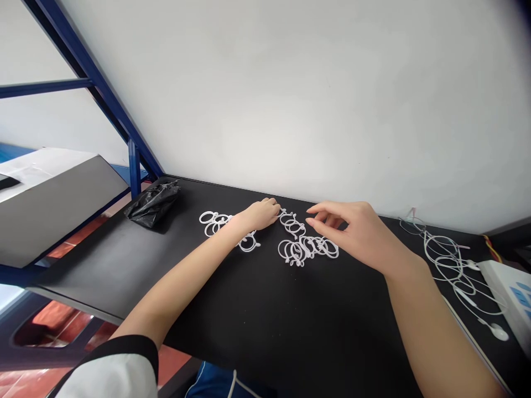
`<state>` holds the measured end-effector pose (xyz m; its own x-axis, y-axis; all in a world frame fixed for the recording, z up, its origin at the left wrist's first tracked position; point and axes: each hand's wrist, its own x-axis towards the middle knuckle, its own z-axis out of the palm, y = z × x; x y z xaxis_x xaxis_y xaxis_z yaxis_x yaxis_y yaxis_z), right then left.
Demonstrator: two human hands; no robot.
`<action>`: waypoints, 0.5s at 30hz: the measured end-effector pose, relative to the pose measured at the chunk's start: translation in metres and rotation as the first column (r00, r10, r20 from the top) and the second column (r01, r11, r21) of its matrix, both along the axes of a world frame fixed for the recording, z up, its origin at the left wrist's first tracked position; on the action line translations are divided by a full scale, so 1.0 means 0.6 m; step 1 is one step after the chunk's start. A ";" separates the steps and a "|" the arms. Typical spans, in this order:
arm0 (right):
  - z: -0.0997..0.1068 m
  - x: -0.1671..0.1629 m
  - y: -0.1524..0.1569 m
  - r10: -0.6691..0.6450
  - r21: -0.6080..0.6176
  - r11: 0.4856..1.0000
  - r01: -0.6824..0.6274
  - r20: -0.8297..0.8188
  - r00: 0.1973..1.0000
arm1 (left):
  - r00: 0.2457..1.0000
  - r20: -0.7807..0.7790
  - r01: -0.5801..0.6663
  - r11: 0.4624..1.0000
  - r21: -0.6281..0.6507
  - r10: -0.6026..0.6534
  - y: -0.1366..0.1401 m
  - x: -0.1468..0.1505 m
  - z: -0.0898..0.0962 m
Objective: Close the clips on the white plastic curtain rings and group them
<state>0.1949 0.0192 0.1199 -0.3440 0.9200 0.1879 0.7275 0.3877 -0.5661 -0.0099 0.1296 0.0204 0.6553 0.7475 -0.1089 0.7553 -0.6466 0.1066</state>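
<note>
Several white plastic curtain rings, each with a small eyelet, lie in loose groups on the black table. My left hand reaches to the far part of the table, palm down with fingers curled on a white curtain ring at the edge of the back group. Its fingertips are mostly hidden. Left of that wrist lies another group of rings, partly covered by my forearm. My right hand hovers just right of the rings, thumb and forefinger apart, holding nothing. Below its fingertips is the front group of rings.
A crumpled black plastic bag sits at the table's back left corner. On the right lie tangled white earphones, eyeglasses and a white box. A white wall borders the far edge; a blue metal frame rises at left.
</note>
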 end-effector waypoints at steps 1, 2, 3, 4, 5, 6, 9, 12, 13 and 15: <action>0.000 0.000 0.000 0.000 0.002 1.000 0.000 -0.002 1.000 | 1.000 0.005 0.006 1.000 0.012 -0.006 0.002 -0.002 0.000; -0.001 0.000 -0.001 -0.001 0.002 1.000 0.001 -0.003 1.000 | 1.000 0.011 0.010 1.000 0.024 -0.010 0.003 -0.003 0.001; 0.000 0.001 -0.001 -0.004 0.001 1.000 0.004 -0.004 1.000 | 1.000 0.020 0.009 0.999 0.038 -0.010 0.004 -0.005 0.004; 0.000 0.001 -0.001 -0.010 -0.001 1.000 0.010 -0.003 1.000 | 0.999 0.032 0.006 0.999 0.051 -0.007 0.004 -0.007 0.009; 0.000 0.002 -0.001 -0.018 -0.005 1.000 0.018 -0.003 1.000 | 0.999 0.045 0.001 0.998 0.066 -0.004 0.004 -0.009 0.016; 0.001 0.003 -0.001 -0.028 -0.008 1.000 0.028 -0.002 1.000 | 0.998 0.064 -0.005 0.997 0.083 0.000 0.001 -0.011 0.026; 0.004 0.007 0.000 -0.063 0.008 0.998 0.063 -0.006 0.998 | 0.989 0.147 0.009 0.991 0.130 -0.028 -0.015 -0.017 0.066; 0.008 0.009 -0.001 -0.074 0.037 0.996 0.076 -0.052 0.996 | 0.889 0.431 0.118 0.988 0.105 -0.152 -0.046 -0.025 0.116; 0.009 0.008 -0.003 -0.062 0.031 0.997 0.065 -0.089 0.994 | 0.847 0.494 0.183 0.980 0.074 -0.196 -0.058 -0.028 0.132; 0.008 0.005 -0.005 -0.022 0.017 1.000 0.026 -0.187 0.982 | 0.784 0.557 0.330 0.944 0.000 -0.275 -0.082 -0.034 0.161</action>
